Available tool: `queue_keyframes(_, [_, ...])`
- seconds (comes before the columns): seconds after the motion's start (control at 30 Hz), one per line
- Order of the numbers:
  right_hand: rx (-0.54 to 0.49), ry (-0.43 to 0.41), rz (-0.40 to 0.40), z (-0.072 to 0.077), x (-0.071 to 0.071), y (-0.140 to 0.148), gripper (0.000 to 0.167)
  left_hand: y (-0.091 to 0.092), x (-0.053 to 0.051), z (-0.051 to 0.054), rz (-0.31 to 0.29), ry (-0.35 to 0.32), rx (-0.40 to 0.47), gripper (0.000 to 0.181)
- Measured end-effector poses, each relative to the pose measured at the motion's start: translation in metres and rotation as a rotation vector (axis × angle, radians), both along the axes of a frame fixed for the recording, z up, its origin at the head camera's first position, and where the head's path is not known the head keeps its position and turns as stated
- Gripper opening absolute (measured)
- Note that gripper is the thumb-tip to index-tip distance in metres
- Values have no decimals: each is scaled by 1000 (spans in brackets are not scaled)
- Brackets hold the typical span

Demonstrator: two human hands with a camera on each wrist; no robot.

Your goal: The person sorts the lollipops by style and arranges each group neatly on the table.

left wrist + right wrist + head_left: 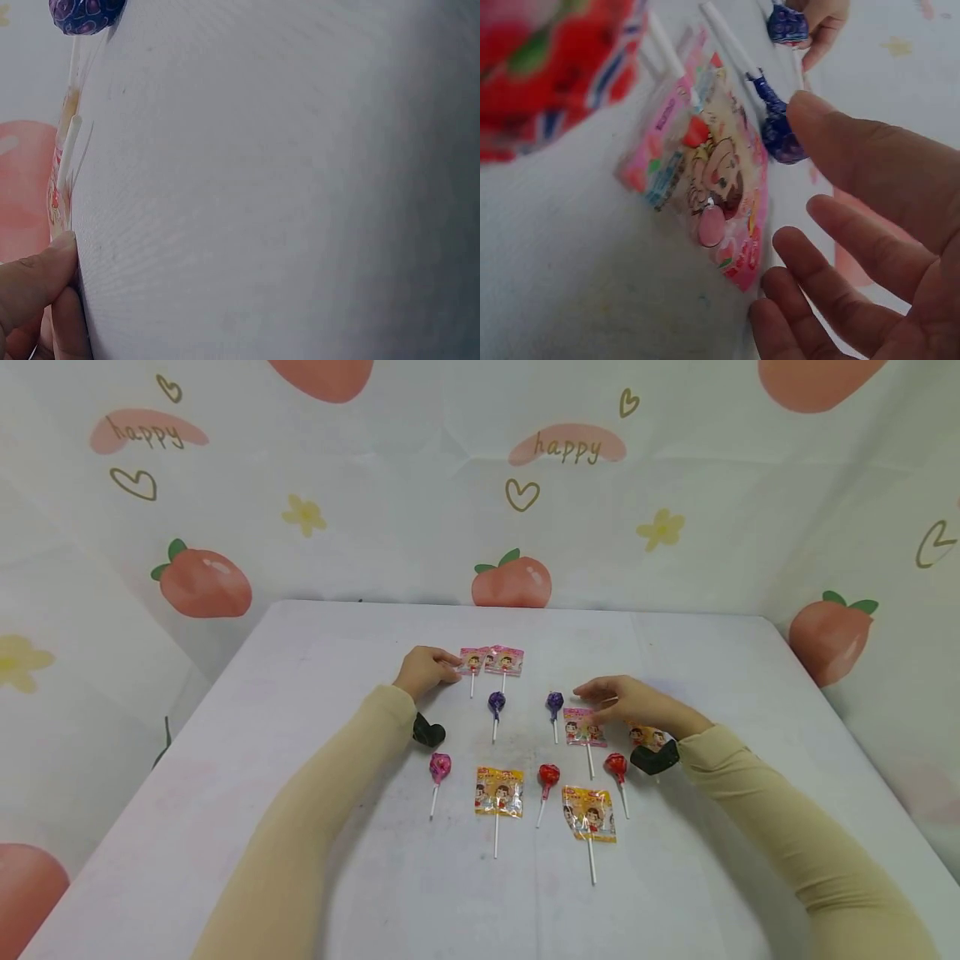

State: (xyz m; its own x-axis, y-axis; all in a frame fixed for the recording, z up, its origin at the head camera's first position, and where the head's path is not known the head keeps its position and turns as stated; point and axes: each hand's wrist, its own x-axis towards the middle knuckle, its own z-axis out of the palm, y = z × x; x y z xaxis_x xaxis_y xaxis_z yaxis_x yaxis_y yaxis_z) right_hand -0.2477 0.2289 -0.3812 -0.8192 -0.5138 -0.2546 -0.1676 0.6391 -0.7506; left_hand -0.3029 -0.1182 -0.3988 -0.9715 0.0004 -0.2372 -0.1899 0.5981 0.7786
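Observation:
At the far side of the lollipops, my left hand [426, 671] pinches the edge of a flat pink-packet lollipop [472, 661] between thumb and fingers. Another pink-packet lollipop [506, 661] overlaps near it. In the left wrist view, the thumb [45, 274] meets the packet's edge. My right hand [633, 702] hovers with parted fingers and nothing held, above a third pink-packet lollipop [720, 176]. Just beyond its thumb lies a purple round lollipop [555, 702]. A second purple lollipop [497, 702] lies between the hands.
Nearer lie a magenta round lollipop [440, 767], two red round ones [549, 775] [616, 766], and orange-packet lollipops [498, 792] [590, 814]. Another orange packet [647, 737] is partly hidden under the right wrist. All lie on a white-covered table [337, 893] before a printed cloth.

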Motion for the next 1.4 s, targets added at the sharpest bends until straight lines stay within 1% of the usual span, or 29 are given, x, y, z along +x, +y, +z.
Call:
queue_keyframes(0.1, [34,-7,-3,0,-1,-3,51,0,0,0,-3,4,-3,26])
queue_keyframes(0.2, [83,5,13,0,-2,-6,53,0,1,1,-6,5,-3,26])
queue_keyframes(0.4, [148,18,38,-2,-5,-12,54,0,2,2,-3,-14,1,26])
queue_keyframes(0.73, [157,19,43,-1,-5,-16,50,0,2,3,-4,-16,3,26])
queue_keyframes(0.83, [164,31,25,0,-5,-15,48,0,2,2,0,-19,3,25])
queue_keyframes(0.93, [171,63,-2,1,-4,-13,45,0,2,2,0,-18,6,25])
queue_keyframes(1.0, [158,89,-18,1,-5,-11,44,0,1,2,-2,-13,3,25])
queue_keyframes(1.17, [75,120,-66,3,-8,-3,44,0,0,1,-6,-2,-6,26])
queue_keyframes(1.33, [27,192,-99,9,-9,2,46,0,0,0,-1,-1,-5,26])
queue_keyframes(1.4, [16,205,-114,12,-10,4,48,0,-1,-1,0,-3,-4,26])
